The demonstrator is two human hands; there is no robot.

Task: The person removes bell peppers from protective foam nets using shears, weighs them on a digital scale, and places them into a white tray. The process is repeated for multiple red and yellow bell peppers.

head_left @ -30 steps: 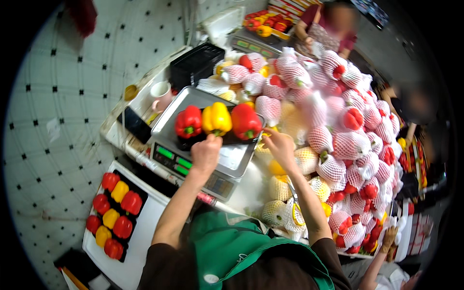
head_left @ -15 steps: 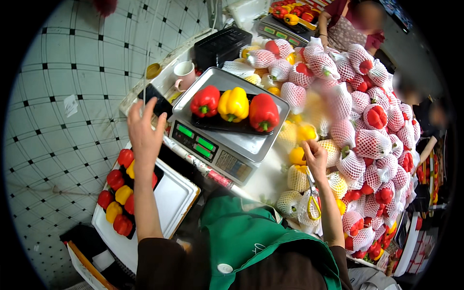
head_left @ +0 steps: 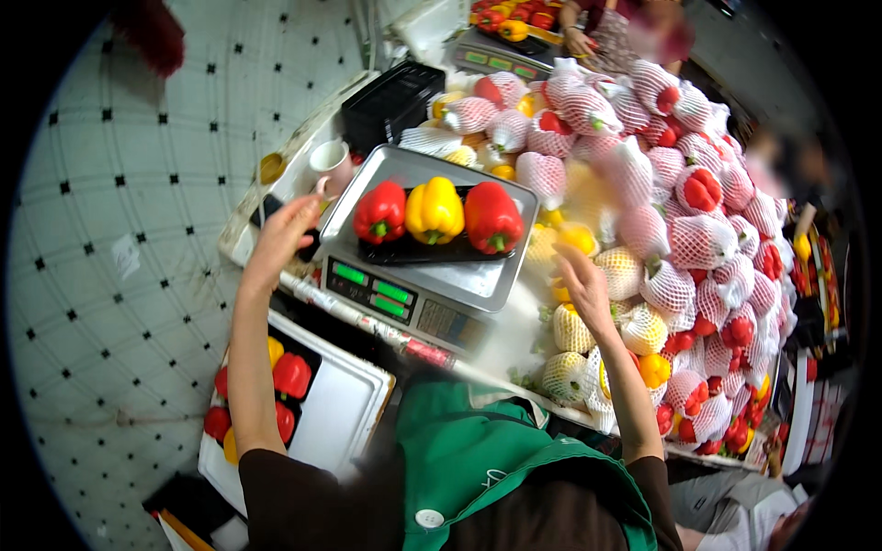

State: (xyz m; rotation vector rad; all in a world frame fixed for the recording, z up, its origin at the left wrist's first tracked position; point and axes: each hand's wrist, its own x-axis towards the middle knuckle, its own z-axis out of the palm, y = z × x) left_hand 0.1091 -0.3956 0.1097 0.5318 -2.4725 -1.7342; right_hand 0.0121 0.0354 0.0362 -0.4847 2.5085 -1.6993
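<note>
A black tray on the scale's metal pan carries a red bell pepper, a yellow bell pepper and another red bell pepper. Beside the pan's left edge is my left hand, empty, its fingers reaching toward the scale. My right hand is right of the scale, fingers stretched out and apart, near a loose yellow pepper. Green digits glow on the scale's display. A narrow yellow loop shows beside my right forearm, mostly hidden.
Many peppers in foam nets are heaped on the right. A pink mug and black trays stand behind the scale. A white tray with packed peppers lies lower left. Another person is at the far side.
My left hand has come down and inward toward the scale. My right hand has gone from pinched fingers to stretched ones. The scissors seen by it earlier are now mostly hidden. The view has shifted.
</note>
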